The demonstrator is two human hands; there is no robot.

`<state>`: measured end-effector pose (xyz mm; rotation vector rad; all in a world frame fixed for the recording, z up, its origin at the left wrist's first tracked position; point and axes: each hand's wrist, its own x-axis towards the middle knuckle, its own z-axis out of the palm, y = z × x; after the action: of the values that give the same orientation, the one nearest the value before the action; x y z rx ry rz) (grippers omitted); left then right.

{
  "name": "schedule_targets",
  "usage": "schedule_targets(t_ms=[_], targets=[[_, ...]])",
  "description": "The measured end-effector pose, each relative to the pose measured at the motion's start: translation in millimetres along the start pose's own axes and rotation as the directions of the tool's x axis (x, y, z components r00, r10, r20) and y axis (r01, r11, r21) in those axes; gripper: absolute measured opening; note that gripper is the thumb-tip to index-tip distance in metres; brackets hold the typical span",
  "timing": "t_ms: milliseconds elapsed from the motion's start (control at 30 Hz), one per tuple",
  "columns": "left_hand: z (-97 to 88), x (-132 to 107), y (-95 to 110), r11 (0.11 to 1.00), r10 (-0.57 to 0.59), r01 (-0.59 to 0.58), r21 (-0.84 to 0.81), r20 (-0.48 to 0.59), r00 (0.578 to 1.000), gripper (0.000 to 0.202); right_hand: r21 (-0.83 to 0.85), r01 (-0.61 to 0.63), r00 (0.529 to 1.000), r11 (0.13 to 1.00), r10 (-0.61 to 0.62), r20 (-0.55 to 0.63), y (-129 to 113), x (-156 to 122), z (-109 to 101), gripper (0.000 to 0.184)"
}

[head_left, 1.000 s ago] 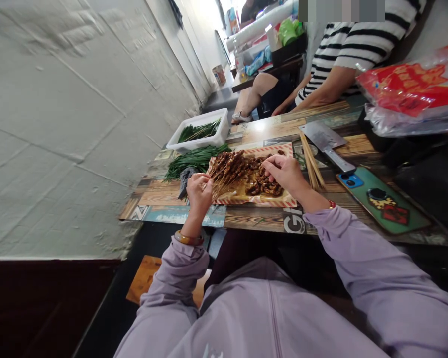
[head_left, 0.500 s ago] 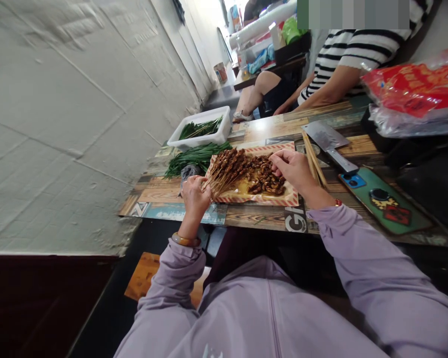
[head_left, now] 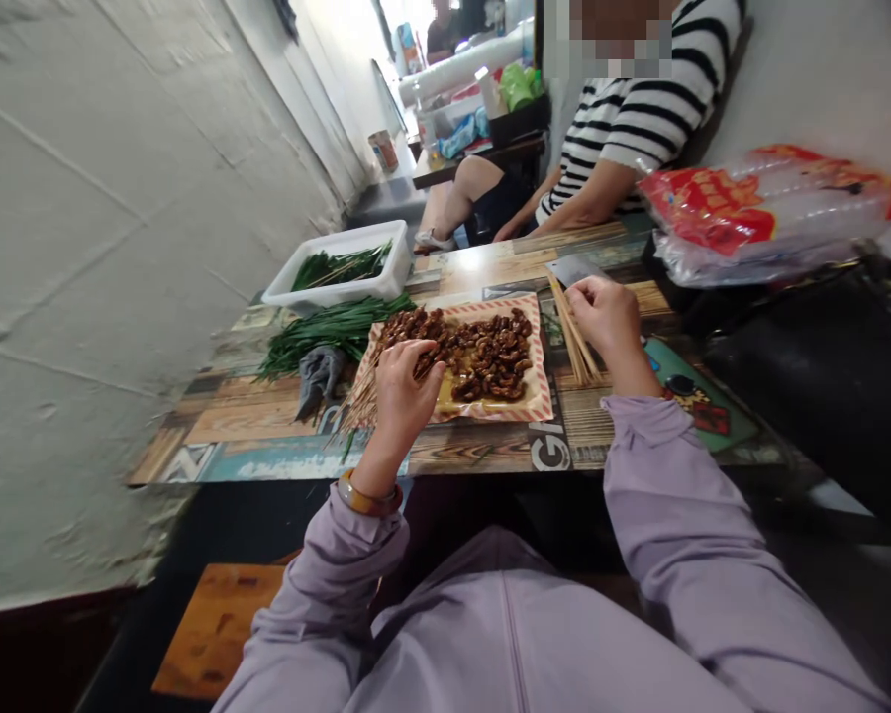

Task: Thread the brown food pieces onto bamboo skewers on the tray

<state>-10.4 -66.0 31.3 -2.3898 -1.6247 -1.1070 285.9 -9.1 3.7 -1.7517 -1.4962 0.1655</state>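
Observation:
My left hand (head_left: 405, 386) rests over the left side of a red-and-white striped paper tray (head_left: 539, 396), fingers curled down among the brown loaded skewers (head_left: 408, 332) piled there. Loose brown pieces (head_left: 494, 356) fill the tray's right half. My right hand (head_left: 605, 315) has its fingers pinched on the bundle of bare bamboo skewers (head_left: 575, 342) lying just right of the tray. Both sleeves are lilac.
Green chives (head_left: 319, 332) and a grey cloth (head_left: 316, 371) lie left of the tray, with a white tub (head_left: 342, 267) of chives behind. A cleaver (head_left: 568, 269), a phone (head_left: 702, 401) and a red plastic bag (head_left: 757, 213) are right. A person in stripes (head_left: 639, 119) sits opposite.
My right hand left the tray and moved right to the bare skewers. My left hand shifted from the skewer ends onto the tray. The view turned left.

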Motion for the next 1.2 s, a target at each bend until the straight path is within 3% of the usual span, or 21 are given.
schedule_targets(t_ms=[167,333,500,633,800,1067,1200], targets=[[27.8,22,5,0.989,0.042,-0.033,-0.147,0.062,0.997,0.020,-0.279,0.023,0.990,0.960,0.017,0.140,0,-2,-2,0.028],[47.3,43,14,0.963,0.087,-0.057,-0.263,0.104,0.991,0.018,-0.371,0.063,0.972,0.927,0.027,0.232,1,-4,7,0.027],[63.2,58,16,0.935,0.135,-0.087,-0.344,0.119,0.984,0.016,-0.459,0.056,0.955,0.887,0.086,0.283,-2,-4,10,0.039],[69.3,57,6,0.908,0.082,-0.041,-0.418,0.082,0.993,0.015,-0.517,0.038,0.934,0.855,0.154,0.324,-3,-3,11,0.038],[64.5,50,-10,0.855,-0.061,0.088,-0.511,0.068,0.996,0.015,-0.539,0.011,0.938,0.842,0.178,0.297,4,-3,18,0.044],[64.0,52,-19,0.697,-0.236,0.244,-0.675,0.105,0.966,0.018,-0.512,-0.039,0.957,0.858,0.180,0.227,13,-5,24,0.030],[65.0,52,-18,0.602,-0.267,0.293,-0.742,0.158,0.950,0.022,-0.298,-0.120,0.983,0.947,0.154,0.095,17,-2,25,0.024]])
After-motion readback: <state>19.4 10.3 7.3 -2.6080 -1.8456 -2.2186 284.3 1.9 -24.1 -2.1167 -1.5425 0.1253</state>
